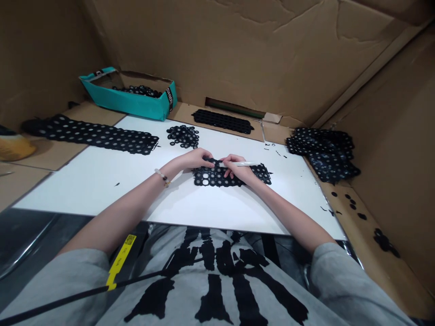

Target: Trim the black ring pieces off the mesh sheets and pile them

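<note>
A black sheet with rows of round holes point(220, 179) lies flat on the white board point(122, 176) in front of me. My left hand point(199, 159) is at its upper left edge, fingers closed on the sheet's edge. My right hand point(238, 167) is over the middle of the sheet, its fingers wrapped round a white pen-like tool point(249, 164) that points left. Both hands' fingertips are close together but apart. Two holes near the sheet's left end look whiter than the others.
Small black rings point(183, 136) lie piled behind my left hand. A long perforated strip point(102, 136) is at left, a teal box point(129, 100) behind it, another strip point(222, 121) at the back, and stacked sheets point(322, 147) at right. Cardboard walls point(238, 54) enclose the board.
</note>
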A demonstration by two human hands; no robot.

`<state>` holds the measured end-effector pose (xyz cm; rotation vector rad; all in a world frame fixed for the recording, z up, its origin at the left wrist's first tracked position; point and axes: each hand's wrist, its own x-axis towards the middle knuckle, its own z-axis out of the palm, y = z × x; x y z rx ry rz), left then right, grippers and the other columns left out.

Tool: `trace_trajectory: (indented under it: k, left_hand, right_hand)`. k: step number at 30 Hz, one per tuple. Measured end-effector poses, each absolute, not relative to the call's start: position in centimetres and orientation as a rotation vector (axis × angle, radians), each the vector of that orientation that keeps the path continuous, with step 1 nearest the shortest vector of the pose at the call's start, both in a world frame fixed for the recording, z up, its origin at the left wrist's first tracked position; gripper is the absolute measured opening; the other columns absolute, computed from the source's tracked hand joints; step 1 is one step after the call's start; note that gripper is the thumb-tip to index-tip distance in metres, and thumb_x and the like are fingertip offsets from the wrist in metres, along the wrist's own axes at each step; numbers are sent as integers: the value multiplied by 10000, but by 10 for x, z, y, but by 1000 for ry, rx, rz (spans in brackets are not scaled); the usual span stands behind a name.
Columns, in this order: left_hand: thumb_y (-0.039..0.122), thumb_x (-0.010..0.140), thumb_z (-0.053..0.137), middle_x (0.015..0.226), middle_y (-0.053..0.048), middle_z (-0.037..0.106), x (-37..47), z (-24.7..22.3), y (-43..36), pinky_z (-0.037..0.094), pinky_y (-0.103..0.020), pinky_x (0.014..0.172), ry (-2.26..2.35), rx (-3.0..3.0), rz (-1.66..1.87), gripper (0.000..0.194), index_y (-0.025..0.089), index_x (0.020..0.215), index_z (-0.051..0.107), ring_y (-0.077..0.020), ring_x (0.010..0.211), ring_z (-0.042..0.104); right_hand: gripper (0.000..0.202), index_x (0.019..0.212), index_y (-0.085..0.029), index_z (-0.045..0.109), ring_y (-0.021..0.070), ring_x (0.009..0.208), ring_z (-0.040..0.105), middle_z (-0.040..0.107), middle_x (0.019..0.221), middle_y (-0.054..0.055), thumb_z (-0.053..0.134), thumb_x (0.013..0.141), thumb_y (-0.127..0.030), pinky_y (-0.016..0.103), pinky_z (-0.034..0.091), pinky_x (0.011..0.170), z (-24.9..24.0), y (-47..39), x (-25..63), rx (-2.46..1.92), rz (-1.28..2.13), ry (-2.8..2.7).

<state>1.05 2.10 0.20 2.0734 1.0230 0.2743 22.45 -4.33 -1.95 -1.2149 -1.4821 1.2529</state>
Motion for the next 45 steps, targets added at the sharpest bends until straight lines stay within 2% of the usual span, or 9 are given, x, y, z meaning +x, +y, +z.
trace_trajectory:
  k: [4,8,12,16,22,28,31,34,45]
  left_hand:
    - [575,733,671,811,-25,682,10,4,20,377,-272,662,1004,2036,285,447,173,922,718,-171,718,549]
    - [556,719,703,753,-20,668,11,2,18,369,-271,632,1019,1973,315,427,169,897,732,-165,680,535]
    - [524,674,759,703,-24,649,12,-3,17,351,-270,567,1030,1762,333,420,158,877,734,-155,621,514]
    - [485,656,792,696,-25,627,11,4,14,341,-262,534,968,1630,311,399,152,867,731,-143,609,500]
    - [505,692,757,653,-8,579,9,16,13,261,-279,470,977,1765,189,401,174,916,725,-127,521,424]
    - [448,610,802,877,-14,681,9,10,15,377,-247,639,1005,2104,223,458,192,974,693,-175,774,571]
    - [466,636,771,775,-11,660,11,12,11,359,-256,624,1065,2149,180,367,171,834,680,-171,725,550]
    - [473,645,758,643,-3,605,12,15,8,324,-271,575,1100,2114,149,334,163,708,649,-154,626,497]
    - [454,622,768,604,-6,580,13,11,10,320,-278,528,1064,1854,163,330,162,727,654,-145,563,474]
  right_hand:
    - [264,747,-199,531,110,463,627,627,724,-11,655,769,-432,176,336,329,-26,-41,224,-1221,1228,-1434]
    - [225,764,-212,544,129,456,609,583,609,-36,620,799,-422,195,326,343,-26,-42,226,-1220,1194,-1463]
    - [156,804,-221,581,139,493,592,578,531,-47,587,834,-374,220,403,460,-19,-51,223,-1299,1026,-1611]
    - [144,809,-218,576,138,531,599,607,597,-42,544,863,-347,254,452,574,-11,-60,217,-1327,824,-1715]
    - [150,800,-220,571,139,518,602,608,624,-40,538,864,-351,258,434,550,-14,-58,215,-1329,786,-1723]
    - [139,811,-223,595,143,483,560,585,556,-43,568,824,-359,249,404,480,-22,-51,222,-1268,1043,-1574]
    - [116,755,-210,593,121,507,577,682,779,-5,577,791,-320,251,418,491,-24,-50,224,-1231,1065,-1556]
    - [119,688,-189,580,98,539,601,693,1012,22,590,763,-281,271,476,589,-22,-52,223,-1227,1011,-1620]
    - [132,700,-196,564,123,589,593,683,966,25,559,779,-301,283,468,622,-16,-55,219,-1257,896,-1724]
